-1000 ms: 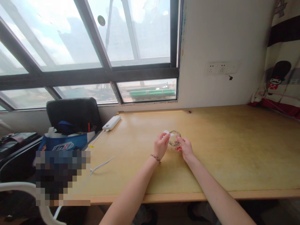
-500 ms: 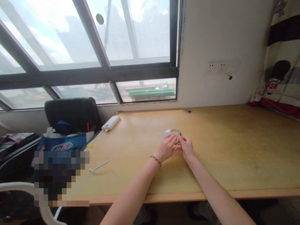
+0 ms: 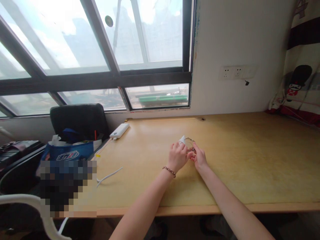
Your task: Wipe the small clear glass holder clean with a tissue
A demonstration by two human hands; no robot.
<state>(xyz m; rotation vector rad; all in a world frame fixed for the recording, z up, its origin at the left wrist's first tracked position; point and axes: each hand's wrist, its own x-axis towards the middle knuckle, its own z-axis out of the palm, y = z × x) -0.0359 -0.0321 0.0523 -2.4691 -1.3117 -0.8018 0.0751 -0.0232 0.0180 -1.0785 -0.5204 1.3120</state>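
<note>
Both of my hands meet over the middle of a light wooden desk [image 3: 250, 156]. My left hand [image 3: 178, 155], with a beaded bracelet on its wrist, is closed around a small white piece [image 3: 182, 140] that sticks up past its fingers. My right hand [image 3: 198, 157] pinches a thin metal ring or chain [image 3: 191, 143], mostly hidden between the two hands. The fingertips of both hands touch each other.
A white power bank [image 3: 119, 130] lies at the desk's back left, a white cable [image 3: 110, 175] trailing off the left edge. A black chair [image 3: 78, 120] holding a blue bag [image 3: 67, 154] stands left. Wall sockets [image 3: 231, 72] sit above the desk; patterned fabric [image 3: 297, 86] hangs right.
The metal ring, open to view a second ago, is now mostly covered. My left hand closed in against my right hand and turned, bringing the white piece upright.
</note>
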